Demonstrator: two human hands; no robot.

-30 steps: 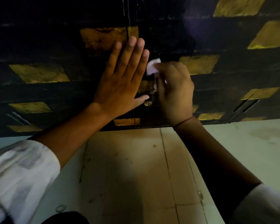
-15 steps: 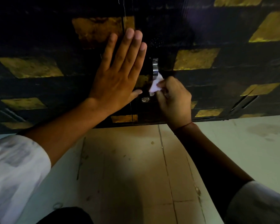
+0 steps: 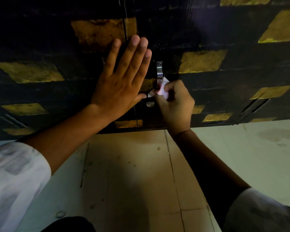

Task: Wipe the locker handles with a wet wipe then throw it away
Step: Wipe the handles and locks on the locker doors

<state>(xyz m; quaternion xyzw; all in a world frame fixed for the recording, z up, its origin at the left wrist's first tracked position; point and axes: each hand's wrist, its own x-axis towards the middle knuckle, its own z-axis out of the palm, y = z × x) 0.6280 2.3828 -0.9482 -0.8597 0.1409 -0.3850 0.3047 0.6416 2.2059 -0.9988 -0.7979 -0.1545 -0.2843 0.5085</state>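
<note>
A dark locker front (image 3: 199, 30) with gold patches fills the upper half of the view. A vertical metal handle (image 3: 159, 69) is fixed on the door just right of the seam. My right hand (image 3: 176, 106) pinches a small white wet wipe (image 3: 163, 90) against the lower end of that handle. My left hand (image 3: 122, 81) lies flat on the neighbouring door, fingers spread and pointing up, holding nothing. A round keyhole (image 3: 150, 104) sits below the handle, between the two hands.
Tiled floor (image 3: 141, 173) stretches from the locker's base toward me. A slanted vent slot (image 3: 254, 106) shows at the lower right of the locker and another at the lower left (image 3: 12, 120). A small round object (image 3: 60, 214) lies on the floor at lower left.
My right hand has slid the wipe down the handle from its top to its lower end, uncovering the upper metal part. The left hand stays pressed flat on the door.
</note>
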